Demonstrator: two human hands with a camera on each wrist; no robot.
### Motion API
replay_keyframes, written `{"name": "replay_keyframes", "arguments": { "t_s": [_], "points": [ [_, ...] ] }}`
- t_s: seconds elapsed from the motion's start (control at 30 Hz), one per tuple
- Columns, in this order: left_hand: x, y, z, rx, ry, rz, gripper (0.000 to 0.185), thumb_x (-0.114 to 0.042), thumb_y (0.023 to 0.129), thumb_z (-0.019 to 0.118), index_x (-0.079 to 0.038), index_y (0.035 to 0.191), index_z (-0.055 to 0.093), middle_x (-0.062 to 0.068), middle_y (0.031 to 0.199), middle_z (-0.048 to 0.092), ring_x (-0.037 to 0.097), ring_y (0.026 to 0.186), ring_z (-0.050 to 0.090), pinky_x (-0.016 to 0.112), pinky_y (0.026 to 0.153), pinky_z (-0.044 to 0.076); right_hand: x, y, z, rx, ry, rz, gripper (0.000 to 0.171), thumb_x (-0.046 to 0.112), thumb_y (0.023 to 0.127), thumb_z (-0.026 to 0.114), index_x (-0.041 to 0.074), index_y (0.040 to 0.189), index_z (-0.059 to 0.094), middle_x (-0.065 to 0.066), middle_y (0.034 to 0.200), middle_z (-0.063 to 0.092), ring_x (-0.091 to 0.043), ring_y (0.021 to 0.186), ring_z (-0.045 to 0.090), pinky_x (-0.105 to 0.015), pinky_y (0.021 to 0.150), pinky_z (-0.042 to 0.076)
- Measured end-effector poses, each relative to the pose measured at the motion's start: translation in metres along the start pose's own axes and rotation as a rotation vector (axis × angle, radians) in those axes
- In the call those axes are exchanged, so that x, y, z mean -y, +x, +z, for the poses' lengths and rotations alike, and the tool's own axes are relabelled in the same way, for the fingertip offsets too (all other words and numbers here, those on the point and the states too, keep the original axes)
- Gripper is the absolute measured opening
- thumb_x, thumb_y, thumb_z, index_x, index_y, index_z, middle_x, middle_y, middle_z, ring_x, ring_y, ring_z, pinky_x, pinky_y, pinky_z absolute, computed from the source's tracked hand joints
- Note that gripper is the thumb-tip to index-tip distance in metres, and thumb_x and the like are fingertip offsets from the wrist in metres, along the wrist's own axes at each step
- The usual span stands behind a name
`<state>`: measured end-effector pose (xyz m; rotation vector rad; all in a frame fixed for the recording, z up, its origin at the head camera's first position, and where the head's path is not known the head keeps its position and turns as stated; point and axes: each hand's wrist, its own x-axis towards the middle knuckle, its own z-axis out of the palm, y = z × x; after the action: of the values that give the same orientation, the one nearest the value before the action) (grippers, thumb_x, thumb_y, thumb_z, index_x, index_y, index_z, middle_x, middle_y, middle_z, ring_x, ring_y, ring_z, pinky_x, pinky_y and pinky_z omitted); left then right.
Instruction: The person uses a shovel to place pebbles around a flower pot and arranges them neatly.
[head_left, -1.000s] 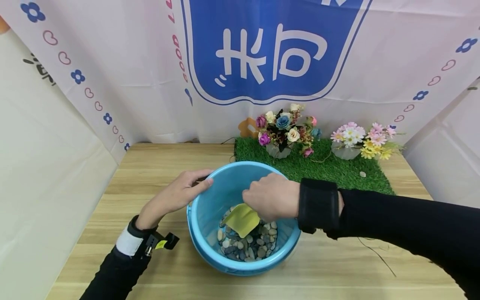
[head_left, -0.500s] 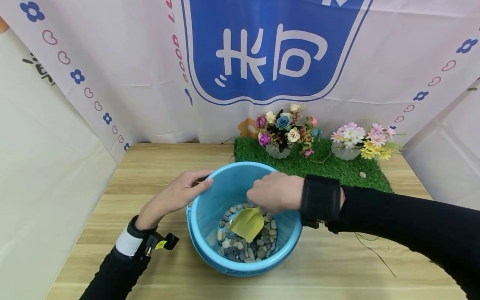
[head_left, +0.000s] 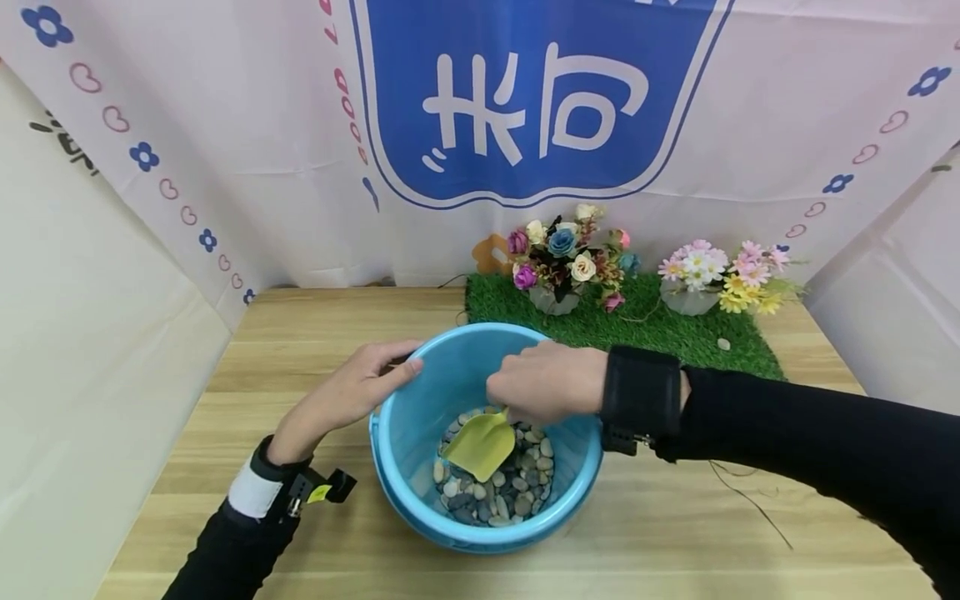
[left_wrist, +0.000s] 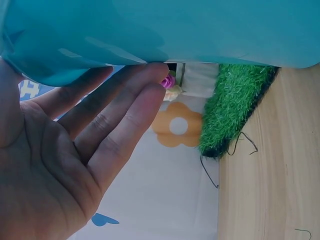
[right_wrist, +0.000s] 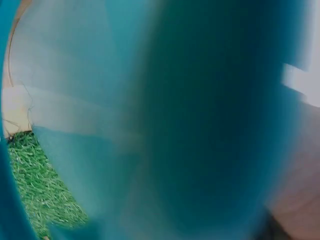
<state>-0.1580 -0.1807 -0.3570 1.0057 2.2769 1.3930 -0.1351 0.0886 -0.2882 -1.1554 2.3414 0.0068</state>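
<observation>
- Presently, a small yellow plastic scoop (head_left: 480,443) is gripped by curled right hand (head_left: 547,385) fingers, its blade just below them on grey-and-white pebbles (head_left: 495,492).
- The round blue plastic bucket (head_left: 405,433) is steadied by straight, spread left hand (head_left: 352,390) fingers at its rim.
- Pebbles could be spilled if the blade is tilted.

The round light-blue plastic bucket (head_left: 420,433) looked smooth and a bit glossy, with soft highlights along its wall. Inside it sat a pile of small smooth river pebbles (head_left: 517,492), grey, white and tan, mostly matt. The little yellow plastic scoop (head_left: 480,442) had a flat matt finish. The light wooden tabletop (head_left: 315,325) showed plank-style grain with a dull satin surface. The green artificial grass mat (head_left: 675,337) was fuzzy and rough. The white printed cloth backdrop (head_left: 247,125) hung matt with fold creases. The black sleeve (head_left: 810,433) looked like soft matt fabric.
</observation>
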Motion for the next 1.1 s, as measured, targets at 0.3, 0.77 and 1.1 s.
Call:
{"name": "replay_keyframes", "arguments": {
  "t_s": [0.3, 0.77, 1.1],
  "points": [
    [0.001, -0.007, 0.000, -0.019, -0.023, -0.001, 0.037, -0.011, 0.108, 0.045, 0.007, 0.140, 0.054, 0.021, 0.116, 0.069, 0.018, 0.083, 0.075, 0.034, 0.065, 0.063, 0.000, 0.007, 0.004, 0.072, 0.037, -0.001, 0.019, 0.016, 0.104, 0.062, 0.016, 0.085, 0.064, 0.003, 0.070, 0.051, -0.011, 0.055, 0.045, -0.024, 0.052, 0.035],
    [-0.001, -0.003, -0.001, -0.022, -0.013, -0.012, 0.038, -0.011, 0.109, 0.045, 0.007, 0.141, 0.053, 0.023, 0.115, 0.069, 0.018, 0.081, 0.075, 0.034, 0.063, 0.063, -0.002, 0.005, 0.009, 0.116, 0.048, -0.035, 0.010, 0.018, 0.100, 0.068, 0.014, 0.092, 0.074, 0.008, 0.075, 0.060, -0.009, 0.058, 0.051, -0.022, 0.054, 0.041],
    [0.000, 0.000, 0.001, -0.014, -0.010, -0.024, 0.038, -0.012, 0.109, 0.045, 0.007, 0.141, 0.053, 0.023, 0.116, 0.069, 0.018, 0.081, 0.075, 0.035, 0.063, 0.063, -0.005, 0.007, 0.014, 0.129, 0.051, -0.107, 0.015, 0.020, 0.101, 0.067, 0.018, 0.090, 0.076, 0.010, 0.077, 0.060, -0.007, 0.063, 0.051, -0.022, 0.055, 0.040]
  ]
}}
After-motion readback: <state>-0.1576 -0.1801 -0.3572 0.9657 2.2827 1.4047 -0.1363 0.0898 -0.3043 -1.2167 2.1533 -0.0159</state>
